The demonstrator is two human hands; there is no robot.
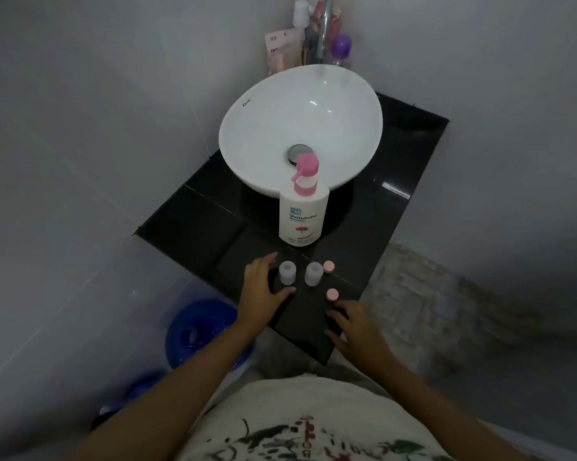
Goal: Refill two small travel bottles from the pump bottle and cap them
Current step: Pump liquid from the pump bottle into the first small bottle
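A white pump bottle (303,211) with a pink pump head stands on the black counter (197,224) in front of the basin. Two small translucent travel bottles stand uncapped nearer me: the left bottle (287,272) and the right bottle (313,273). Two pink caps lie loose, one cap (328,266) just right of the right bottle, the other cap (332,294) closer to me. My left hand (259,291) is open, fingers curved around the left bottle's left side, apart from it. My right hand (350,327) rests open on the counter's near corner, just below the nearer cap.
A white round basin (257,104) fills the back of the counter, with a chrome tap (325,24) and several toiletries behind it. Grey walls close in on the left and right. A blue bucket (197,331) sits on the floor below the counter's left edge.
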